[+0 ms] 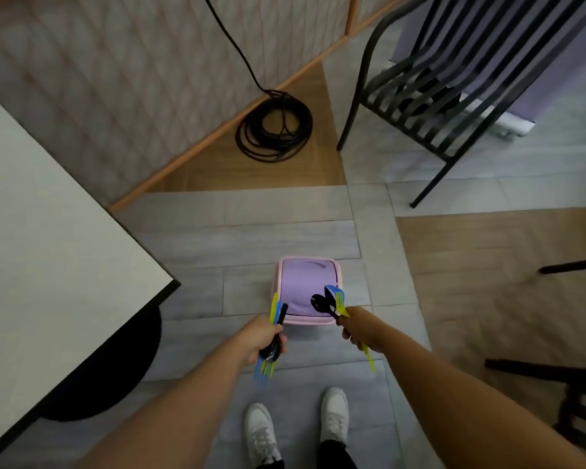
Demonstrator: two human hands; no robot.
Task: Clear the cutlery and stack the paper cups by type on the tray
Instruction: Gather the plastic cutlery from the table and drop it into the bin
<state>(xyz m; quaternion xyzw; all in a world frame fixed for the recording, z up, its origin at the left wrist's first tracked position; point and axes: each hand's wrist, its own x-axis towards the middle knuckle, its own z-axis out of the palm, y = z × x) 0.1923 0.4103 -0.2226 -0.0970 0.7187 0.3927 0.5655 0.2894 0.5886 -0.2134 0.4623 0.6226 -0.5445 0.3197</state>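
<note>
Item: cutlery clearance, disposal stage. Stood over a pink bin on the floor tiles, with purple lid apparently closed.

Gripped in left hand, fingers curled tight: left bundle of yellow, blue and black plastic cutlery, tines downward, just beside the bin's near-left corner.

Clamped in right hand: right bundle, a black spoon with blue and yellow forks, heads over the lid's near-right edge.

Saw no cups and no tray.

Judged advisable: to press one bundle's tip against the lid until it tipped inward, to let go only once well inside, then to follow with the other. Pieces best kept parallel, to avoid snagging on the rim or scattering across the floor.

Noted nearby: white table, black chair, coiled cable.
</note>
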